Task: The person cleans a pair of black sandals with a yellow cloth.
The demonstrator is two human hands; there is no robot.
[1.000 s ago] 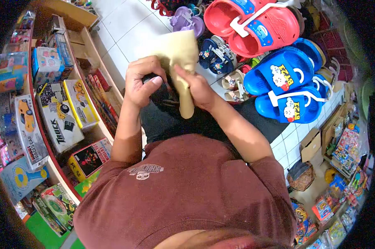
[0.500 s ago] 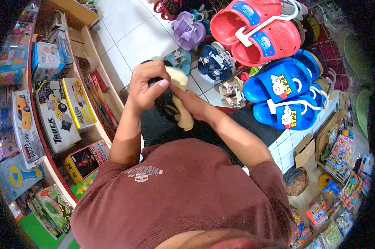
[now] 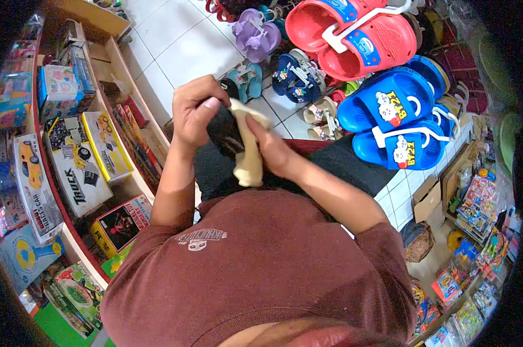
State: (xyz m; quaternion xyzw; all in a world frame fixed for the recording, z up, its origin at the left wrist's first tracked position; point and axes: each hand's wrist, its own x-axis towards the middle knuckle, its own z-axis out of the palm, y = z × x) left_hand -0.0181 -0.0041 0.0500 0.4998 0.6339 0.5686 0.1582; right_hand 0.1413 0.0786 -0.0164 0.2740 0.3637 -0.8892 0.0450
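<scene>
A pale yellow cloth [image 3: 248, 151] hangs bunched between my two hands, above my dark-trousered lap. With bent fingers and thumb, my left hand [image 3: 198, 109] pinches the upper end of the cloth. My right hand [image 3: 271, 147] grips its side, the thumb pressed against it. Beneath and beside the cloth is a dark item [image 3: 224, 130] over my knee; its shape cannot be made out.
Shelves on the left hold boxed toys, among them a truck box [image 3: 79, 165]. Red clogs [image 3: 354, 43], blue slippers [image 3: 397, 118] and purple sandals [image 3: 257, 36] are at the upper right. A cardboard box [image 3: 428, 198] and packaged toys are at the right.
My hands have moved a little apart, and the cloth now stretches longer between them. My left hand has come off the dark item. The view has shifted slightly.
</scene>
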